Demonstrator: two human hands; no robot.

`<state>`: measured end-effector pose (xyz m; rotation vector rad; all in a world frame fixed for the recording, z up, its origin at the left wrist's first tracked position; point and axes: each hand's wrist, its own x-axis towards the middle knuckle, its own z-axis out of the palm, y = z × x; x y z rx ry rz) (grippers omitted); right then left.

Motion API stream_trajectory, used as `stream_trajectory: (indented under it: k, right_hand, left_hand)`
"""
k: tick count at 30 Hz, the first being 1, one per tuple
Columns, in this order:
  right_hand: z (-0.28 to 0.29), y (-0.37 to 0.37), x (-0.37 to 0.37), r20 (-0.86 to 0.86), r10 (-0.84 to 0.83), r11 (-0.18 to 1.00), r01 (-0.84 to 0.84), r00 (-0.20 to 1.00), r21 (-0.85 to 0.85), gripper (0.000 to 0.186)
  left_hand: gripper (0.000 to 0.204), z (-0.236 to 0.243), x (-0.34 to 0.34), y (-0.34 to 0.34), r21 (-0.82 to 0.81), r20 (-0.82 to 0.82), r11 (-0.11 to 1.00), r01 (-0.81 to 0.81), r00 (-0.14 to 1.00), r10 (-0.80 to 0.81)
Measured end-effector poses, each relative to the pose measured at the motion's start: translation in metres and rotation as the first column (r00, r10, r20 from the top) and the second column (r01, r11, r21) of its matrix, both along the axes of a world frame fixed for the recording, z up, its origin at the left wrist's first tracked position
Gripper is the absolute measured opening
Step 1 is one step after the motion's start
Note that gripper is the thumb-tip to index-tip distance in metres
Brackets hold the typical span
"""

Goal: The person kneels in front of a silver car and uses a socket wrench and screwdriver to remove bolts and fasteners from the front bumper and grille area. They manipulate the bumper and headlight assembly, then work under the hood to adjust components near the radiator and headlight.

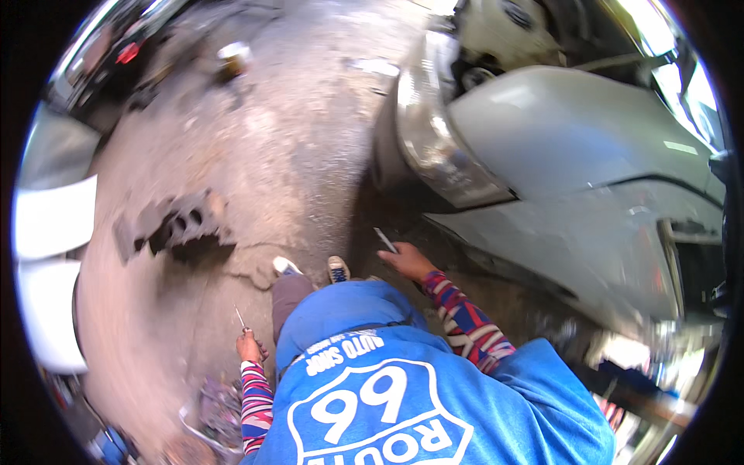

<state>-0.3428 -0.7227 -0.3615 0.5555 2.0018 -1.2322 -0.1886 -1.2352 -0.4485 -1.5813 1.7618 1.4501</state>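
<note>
My left hand, low beside my leg, is closed around a thin screwdriver whose shaft points up and away from me. Further forward, my right hand grips a short silvery tool; its kind is not clear, and its handle end is hidden in my fingers. Just past that hand is the front corner of a grey car, with a clear headlight and a loose-looking bumper panel. Neither tool touches the car.
An engine block sits on the concrete floor left of my shoes. A bucket stands farther off. White panels line the left side. A bag of scraps lies at lower left, and a bench is at lower right.
</note>
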Motion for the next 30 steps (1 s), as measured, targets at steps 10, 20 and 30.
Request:
stream_trajectory:
  k: [10,20,30]
  right_hand:
    - [-0.050,-0.040,0.101,0.314,-0.353,0.878,0.196,0.882,0.436,0.062]
    - [0.012,-0.300,0.024,0.549,-0.792,0.487,0.819,0.267,0.303,0.049]
    - [0.007,-0.233,-0.223,0.341,-0.865,0.414,0.908,0.367,0.072,0.043]
  left_hand:
    - [0.054,-0.193,-0.339,-0.083,-0.241,0.285,0.034,0.970,0.105,-0.953]
    - [0.027,-0.068,-0.760,-0.098,0.136,-0.022,0.665,0.734,0.674,-0.739]
    - [0.036,-0.040,-0.849,-0.051,0.154,-0.053,0.401,0.903,0.413,-0.909]
